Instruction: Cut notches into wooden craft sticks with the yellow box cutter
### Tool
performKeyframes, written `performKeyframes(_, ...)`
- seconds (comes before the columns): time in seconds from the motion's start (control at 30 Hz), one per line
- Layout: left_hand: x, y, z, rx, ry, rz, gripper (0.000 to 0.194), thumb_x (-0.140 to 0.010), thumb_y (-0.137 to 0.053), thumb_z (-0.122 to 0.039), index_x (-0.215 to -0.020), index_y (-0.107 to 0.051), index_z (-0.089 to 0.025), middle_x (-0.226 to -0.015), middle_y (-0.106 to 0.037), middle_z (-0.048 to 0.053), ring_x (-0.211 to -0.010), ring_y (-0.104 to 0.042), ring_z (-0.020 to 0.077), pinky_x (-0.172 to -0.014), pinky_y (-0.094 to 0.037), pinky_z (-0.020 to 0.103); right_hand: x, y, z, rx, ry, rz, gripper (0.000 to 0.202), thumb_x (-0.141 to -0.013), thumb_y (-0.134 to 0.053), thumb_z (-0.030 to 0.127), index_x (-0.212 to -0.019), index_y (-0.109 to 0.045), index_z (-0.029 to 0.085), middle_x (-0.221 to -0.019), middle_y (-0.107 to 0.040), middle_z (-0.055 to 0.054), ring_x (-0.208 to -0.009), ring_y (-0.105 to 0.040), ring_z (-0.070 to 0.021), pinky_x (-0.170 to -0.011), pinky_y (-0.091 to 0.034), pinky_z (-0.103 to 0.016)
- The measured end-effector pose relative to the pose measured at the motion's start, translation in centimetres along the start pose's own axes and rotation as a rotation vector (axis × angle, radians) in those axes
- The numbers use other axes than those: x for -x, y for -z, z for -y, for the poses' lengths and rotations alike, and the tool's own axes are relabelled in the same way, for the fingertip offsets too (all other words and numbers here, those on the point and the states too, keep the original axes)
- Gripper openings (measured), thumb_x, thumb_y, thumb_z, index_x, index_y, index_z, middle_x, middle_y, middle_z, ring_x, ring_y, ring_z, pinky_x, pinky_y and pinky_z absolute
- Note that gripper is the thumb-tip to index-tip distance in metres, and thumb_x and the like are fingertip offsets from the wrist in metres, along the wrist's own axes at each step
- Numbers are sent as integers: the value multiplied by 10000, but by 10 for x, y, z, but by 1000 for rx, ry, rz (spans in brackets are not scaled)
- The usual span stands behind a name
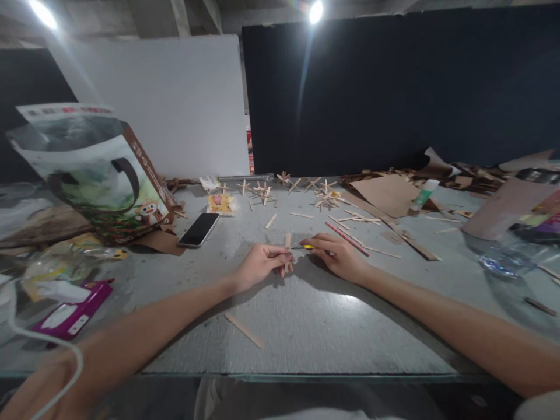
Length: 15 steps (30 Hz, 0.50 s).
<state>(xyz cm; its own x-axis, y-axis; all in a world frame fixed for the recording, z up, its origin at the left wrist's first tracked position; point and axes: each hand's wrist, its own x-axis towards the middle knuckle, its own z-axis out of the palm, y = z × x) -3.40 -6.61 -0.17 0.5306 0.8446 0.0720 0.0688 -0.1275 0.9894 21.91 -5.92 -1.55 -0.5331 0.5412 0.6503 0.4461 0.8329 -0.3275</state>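
Observation:
My left hand pinches a flat wooden craft stick, held upright with its upper end above my fingers. A small yellow-handled craft knife is gripped in my right hand, its thin tip pointing left at the stick. Whether the tip touches the wood is too small to tell. Just beyond my right hand lies a red patterned pencil-like rod, with several loose sticks around it. One more stick lies near the table's front edge.
Star-shaped stick pieces stand at the back. On the left are a phone, a large printed bag, a purple tissue pack and a white cable. Cardboard, a glue stick and a clear container are right.

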Motion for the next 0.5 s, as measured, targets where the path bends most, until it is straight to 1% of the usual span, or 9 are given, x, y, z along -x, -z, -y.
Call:
performKeyframes(0.13,1,0,0,10,-8,-7,491,-774,-802,-629,-799,-774,-139,-727,-730,70,-561,-564,108,-588,-446,268,0,-2,0,-4,0,-7,330,-1069,-469,229,-1266,-734,214,-1051,-753,-122,-918,-705,-227,-808,-591,-364)
performKeyframes(0.27,2,-2,-2,39,-23,-36,467,-777,-806,-607,-800,-774,-141,-732,-723,61,-570,-556,105,-592,-449,265,-1,-2,1,-7,-21,-18,329,-1065,-479,229,-1273,-732,207,-1023,-747,-118,-857,-695,-217,-751,-585,-341)
performKeyframes(0.37,2,-2,-3,21,-34,-39,473,-789,-791,-615,-784,-770,-142,-725,-718,63,-572,-552,107,-590,-440,263,-1,-1,0,6,-28,-7,332,-1067,-476,238,-1279,-730,210,-1042,-748,-125,-908,-704,-232,-792,-590,-360)
performKeyframes(0.43,2,-2,-2,-13,-32,-24,494,-795,-778,-634,-772,-767,-140,-721,-718,69,-573,-549,110,-587,-432,265,0,-1,0,17,-16,1,335,-1068,-468,239,-1273,-733,215,-1044,-751,-127,-935,-706,-239,-826,-592,-377)
performKeyframes(0.5,2,-2,-2,-47,-28,3,513,-793,-770,-652,-751,-762,-140,-712,-717,72,-574,-549,114,-588,-428,268,1,-1,-1,30,10,-9,340,-1068,-458,231,-1262,-737,216,-1025,-752,-125,-924,-704,-240,-826,-592,-384)
